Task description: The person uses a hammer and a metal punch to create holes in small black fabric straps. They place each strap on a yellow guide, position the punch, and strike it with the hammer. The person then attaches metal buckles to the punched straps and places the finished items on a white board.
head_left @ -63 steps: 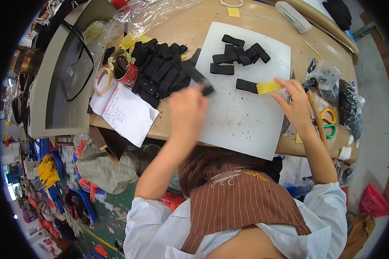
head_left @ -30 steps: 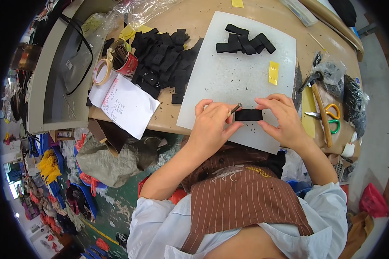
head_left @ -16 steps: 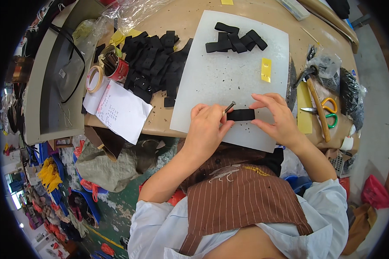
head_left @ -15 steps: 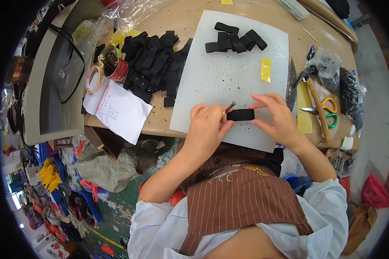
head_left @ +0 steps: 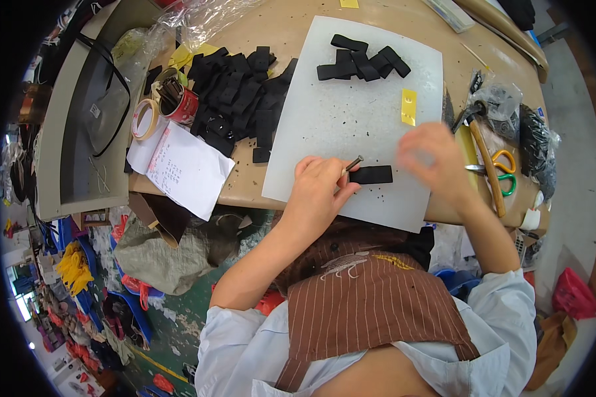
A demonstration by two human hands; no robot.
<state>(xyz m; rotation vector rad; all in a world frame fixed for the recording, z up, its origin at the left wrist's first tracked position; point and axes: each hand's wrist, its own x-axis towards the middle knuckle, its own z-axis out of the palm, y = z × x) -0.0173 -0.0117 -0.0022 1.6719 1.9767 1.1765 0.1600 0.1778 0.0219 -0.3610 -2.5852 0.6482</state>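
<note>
My left hand [head_left: 321, 188] grips a thin metal punch [head_left: 355, 163], its shank leaning up to the right. Under those fingers, one end of a black elastic strip [head_left: 375, 174] is held flat on the white cutting board [head_left: 318, 122]. My right hand [head_left: 432, 157], smeared by motion, is above the board's right edge, apart from the strip; its fingers cannot be made out. Several folded black strips [head_left: 361, 61] lie at the board's far end. A small yellow card [head_left: 408, 107] with holes rests near the right hand.
At right lie a wooden-handled hammer [head_left: 490, 162] and scissors [head_left: 505, 173]. To the left are a heap of black strips [head_left: 235, 92], a red tin of metal rods [head_left: 184, 109], a tape roll [head_left: 144, 120] and a notebook [head_left: 189, 171]. Dark bits dot the board.
My right hand has let go of the strip's right end and moved up and to the right. The left hand and punch have stayed in place.
</note>
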